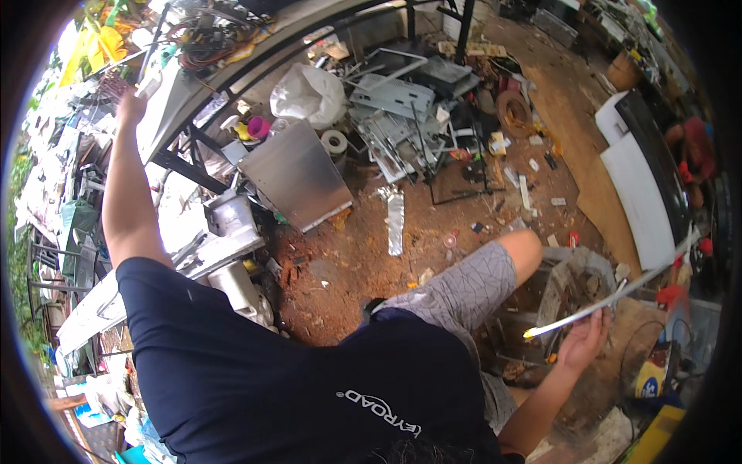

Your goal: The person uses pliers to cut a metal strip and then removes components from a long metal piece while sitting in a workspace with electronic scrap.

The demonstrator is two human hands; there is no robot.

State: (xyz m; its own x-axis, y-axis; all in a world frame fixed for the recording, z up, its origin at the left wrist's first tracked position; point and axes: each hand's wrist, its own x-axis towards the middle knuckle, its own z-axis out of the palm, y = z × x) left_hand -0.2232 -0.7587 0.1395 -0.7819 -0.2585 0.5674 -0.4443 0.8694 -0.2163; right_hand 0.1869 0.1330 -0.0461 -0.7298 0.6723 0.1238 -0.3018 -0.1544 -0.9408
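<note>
White and slender, the rod (563, 322) slanted across my right hand (583, 345), my fingers curled closed around it from below. That forearm angled up and outward from the lower edge. The rod's yellow-tipped end pointed left, and its other end reached up to the right, past the lower corner of a pale panel (634, 185). My left arm (127, 201) stretched almost straight out, well away from my body, beyond its dark sleeve (154, 301). Up there my left hand (131, 108) was just beside a small white piece (149, 83); I couldn't tell whether the fingers gripped it. Between my arms, a dull metal sheet (297, 174) leaned over the reddish ground (332, 290).
</note>
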